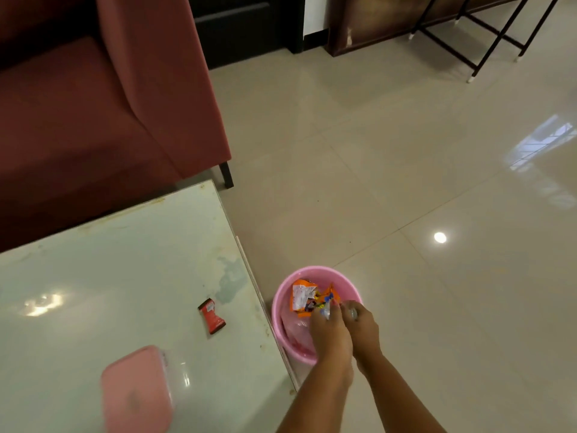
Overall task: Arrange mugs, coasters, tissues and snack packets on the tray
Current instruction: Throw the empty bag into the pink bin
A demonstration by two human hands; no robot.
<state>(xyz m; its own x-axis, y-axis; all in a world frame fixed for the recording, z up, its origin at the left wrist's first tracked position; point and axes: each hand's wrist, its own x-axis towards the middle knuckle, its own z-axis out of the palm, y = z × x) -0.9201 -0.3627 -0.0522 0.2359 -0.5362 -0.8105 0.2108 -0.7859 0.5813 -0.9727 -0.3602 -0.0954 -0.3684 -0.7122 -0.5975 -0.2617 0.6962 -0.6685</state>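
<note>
Beside the table, a pink bucket stands on the floor with several snack packets in it, mostly orange. Both hands reach into it from the lower right. My left hand pinches a clear-wrapped packet at the edge of the pile. My right hand is curled around a small silvery item that is too blurred to name. A red and brown snack packet lies alone on the glass table. A flat pink rounded box sits at the table's near edge. I see no mugs or coasters.
A dark red sofa stands behind the table. Glossy beige floor tiles spread to the right. A black metal frame and a brown cabinet stand along the far wall.
</note>
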